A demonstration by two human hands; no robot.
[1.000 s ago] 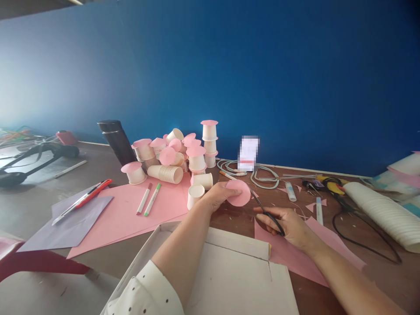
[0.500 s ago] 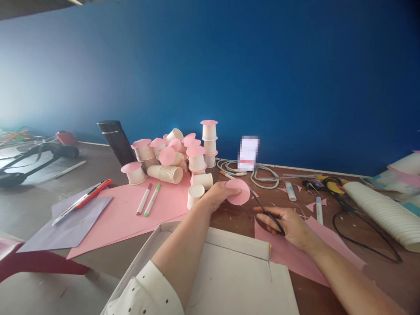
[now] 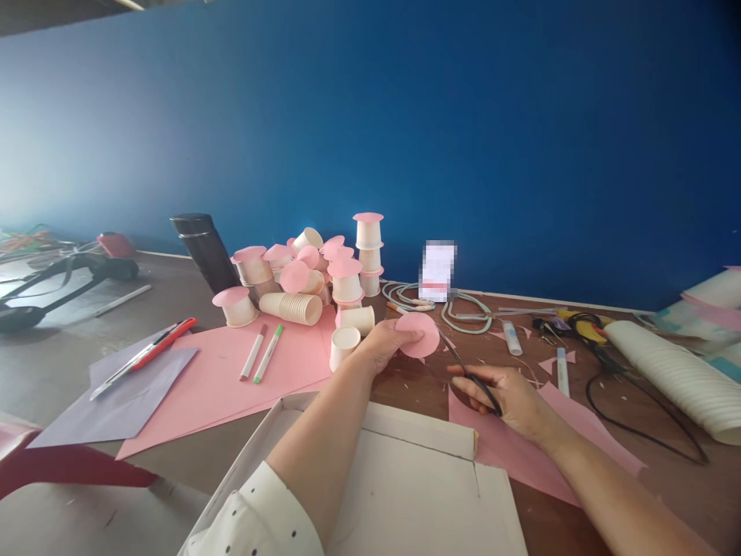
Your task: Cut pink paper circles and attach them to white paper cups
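Observation:
My left hand (image 3: 382, 345) pinches a round pink paper disc (image 3: 420, 334) just above the brown table. My right hand (image 3: 509, 398) is closed round the black handles of a pair of scissors (image 3: 466, 369), whose blades point up toward the disc's right edge. A pink paper sheet (image 3: 521, 444) lies under my right hand. Beside my left hand stand white paper cups (image 3: 343, 345), and behind them a heap of cups capped with pink discs (image 3: 316, 270).
An open white cardboard box (image 3: 405, 479) lies in front of me. A large pink sheet (image 3: 225, 371) holds two markers (image 3: 262, 351); a red cutter (image 3: 147, 351) rests on lilac paper. A black flask (image 3: 205, 247), cables (image 3: 463, 313), a glue stick (image 3: 512, 337) and stacked cups (image 3: 680, 378) are nearby.
The pink disc has turned and shifted slightly up in my left hand. The scissors and my right hand have hardly moved.

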